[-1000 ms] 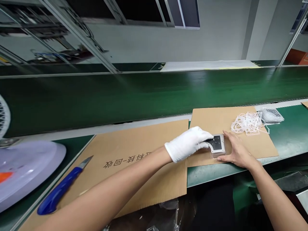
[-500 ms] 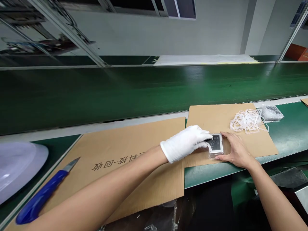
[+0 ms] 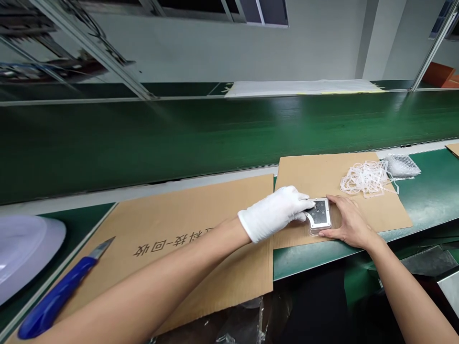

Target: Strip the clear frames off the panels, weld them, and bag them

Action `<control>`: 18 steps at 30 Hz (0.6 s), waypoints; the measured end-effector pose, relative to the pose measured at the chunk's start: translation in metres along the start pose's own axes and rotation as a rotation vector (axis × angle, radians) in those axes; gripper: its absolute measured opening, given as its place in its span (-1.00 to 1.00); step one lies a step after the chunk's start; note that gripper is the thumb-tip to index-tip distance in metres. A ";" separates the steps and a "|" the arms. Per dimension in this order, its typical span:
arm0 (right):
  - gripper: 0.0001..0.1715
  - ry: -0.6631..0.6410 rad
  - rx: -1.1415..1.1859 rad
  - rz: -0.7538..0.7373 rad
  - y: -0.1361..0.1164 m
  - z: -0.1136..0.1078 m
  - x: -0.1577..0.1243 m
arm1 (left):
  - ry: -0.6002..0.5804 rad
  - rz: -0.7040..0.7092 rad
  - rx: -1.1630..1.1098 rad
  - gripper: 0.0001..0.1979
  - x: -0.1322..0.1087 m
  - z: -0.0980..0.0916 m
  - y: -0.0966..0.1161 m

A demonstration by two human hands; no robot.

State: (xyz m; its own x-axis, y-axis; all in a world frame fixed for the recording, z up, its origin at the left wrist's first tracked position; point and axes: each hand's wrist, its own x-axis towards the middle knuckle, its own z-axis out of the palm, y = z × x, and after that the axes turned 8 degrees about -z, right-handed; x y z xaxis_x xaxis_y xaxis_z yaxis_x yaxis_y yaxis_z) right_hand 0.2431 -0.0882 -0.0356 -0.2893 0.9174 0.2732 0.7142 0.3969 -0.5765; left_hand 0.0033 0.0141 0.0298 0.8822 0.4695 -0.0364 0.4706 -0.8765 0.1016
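A small panel with a white frame, a dark dotted face and a curved notch lies on a clear plastic layer over the right cardboard sheet. My left hand, in a white glove, reaches in from the left. Its fingertips are bent together on the panel's left part; whether something tiny is between them I cannot make out. My bare right hand grips the panel's right side, with the index finger at the far corner and the thumb at the near edge.
The right cardboard sheet bears a tangle of thin white frames, with a clear plastic bag beside it. A blue-handled knife lies on the left cardboard sheet. A pale lilac basin stands at far left; beyond runs a green belt.
The whole view has shifted slightly, so things sit a little further left. Both hands keep nearly the same hold at the panel, with only slight finger movement on the left.
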 end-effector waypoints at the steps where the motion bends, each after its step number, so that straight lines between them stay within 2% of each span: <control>1: 0.15 0.002 -0.003 0.000 0.000 0.000 0.000 | 0.004 0.004 -0.009 -0.91 0.000 0.000 -0.001; 7: 0.14 0.012 -0.014 -0.031 0.002 0.001 -0.002 | 0.045 0.037 -0.087 -0.88 0.001 0.003 -0.006; 10: 0.06 0.064 -0.014 -0.110 -0.004 0.002 -0.009 | 0.075 0.040 -0.094 -0.89 0.002 0.007 -0.007; 12: -0.16 0.131 -0.042 -0.192 -0.011 0.005 -0.015 | 0.090 0.043 -0.104 -0.89 0.003 0.010 -0.007; 15: -0.60 0.181 -0.131 -0.296 -0.022 0.012 -0.023 | 0.102 0.034 -0.104 -0.88 0.004 0.011 -0.007; 18: -0.74 0.183 -0.218 -0.333 -0.027 0.019 -0.026 | 0.121 0.009 -0.012 -0.84 0.001 0.007 -0.008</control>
State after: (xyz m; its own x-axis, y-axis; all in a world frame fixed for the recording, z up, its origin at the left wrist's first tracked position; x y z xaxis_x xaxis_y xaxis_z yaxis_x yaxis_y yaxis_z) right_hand 0.2194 -0.1219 -0.0421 -0.4227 0.7128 0.5597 0.7245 0.6368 -0.2638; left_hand 0.0006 0.0204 0.0217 0.8776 0.4718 0.0849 0.4619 -0.8797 0.1132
